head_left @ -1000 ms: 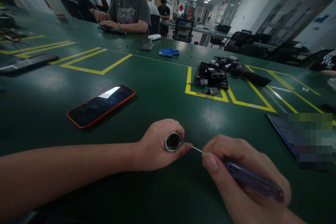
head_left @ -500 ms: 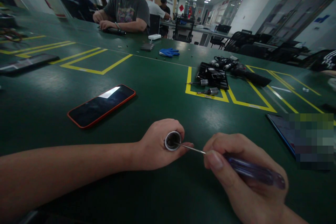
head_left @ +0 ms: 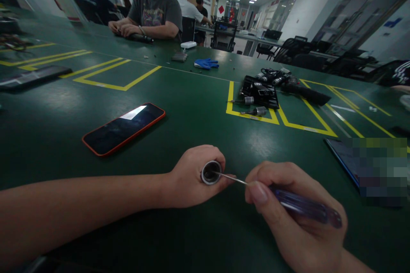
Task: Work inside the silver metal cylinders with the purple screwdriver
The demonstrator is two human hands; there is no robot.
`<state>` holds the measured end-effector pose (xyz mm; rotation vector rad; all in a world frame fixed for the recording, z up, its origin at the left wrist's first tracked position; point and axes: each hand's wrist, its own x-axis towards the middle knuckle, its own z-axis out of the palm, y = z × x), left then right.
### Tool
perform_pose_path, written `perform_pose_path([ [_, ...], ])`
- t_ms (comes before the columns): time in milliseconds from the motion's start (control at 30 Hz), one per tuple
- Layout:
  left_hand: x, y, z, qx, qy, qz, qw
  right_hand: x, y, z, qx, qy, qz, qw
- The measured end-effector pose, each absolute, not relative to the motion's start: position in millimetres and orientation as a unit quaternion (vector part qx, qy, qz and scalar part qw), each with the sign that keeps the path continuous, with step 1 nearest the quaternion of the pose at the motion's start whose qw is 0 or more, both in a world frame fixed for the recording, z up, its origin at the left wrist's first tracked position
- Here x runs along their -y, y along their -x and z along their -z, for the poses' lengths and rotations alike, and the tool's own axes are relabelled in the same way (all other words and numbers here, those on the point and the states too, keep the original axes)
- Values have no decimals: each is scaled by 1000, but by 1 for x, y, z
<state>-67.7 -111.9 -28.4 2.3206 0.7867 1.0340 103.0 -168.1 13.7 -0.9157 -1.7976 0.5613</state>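
My left hand (head_left: 195, 177) is wrapped round a small metal cylinder (head_left: 203, 175) whose open, hollow end faces up toward me. The rest of the cylinder is hidden in the fist. In my right hand (head_left: 294, 213) is a screwdriver with a clear purple handle (head_left: 301, 207), pinched between thumb and fingers. Its thin shaft (head_left: 233, 178) points left, and the tip reaches into the cylinder's mouth, where I cannot make out what it touches.
A phone with an orange edge (head_left: 124, 130) lies left of my hands, another device (head_left: 344, 164) at the right. Ahead are a black case with parts (head_left: 259, 91), two small metal-ended tools (head_left: 258, 111) and a blue glove (head_left: 206, 64). A person (head_left: 156, 15) sits across the green table (head_left: 192, 98).
My right hand and the screwdriver have shifted slightly left, toward the cylinder. My left hand stays nearly still. The person opposite has moved their hands a little to the left.
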Motion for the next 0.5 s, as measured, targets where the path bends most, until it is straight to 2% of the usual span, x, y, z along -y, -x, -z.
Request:
perform_pose_path([
  [267, 113, 68, 27, -286, -830, -399, 266, 167, -101, -14, 748, 406, -224, 475],
  [500, 123, 71, 10, -315, -764, -387, 409, 156, -82, -52, 746, 434, -229, 451],
])
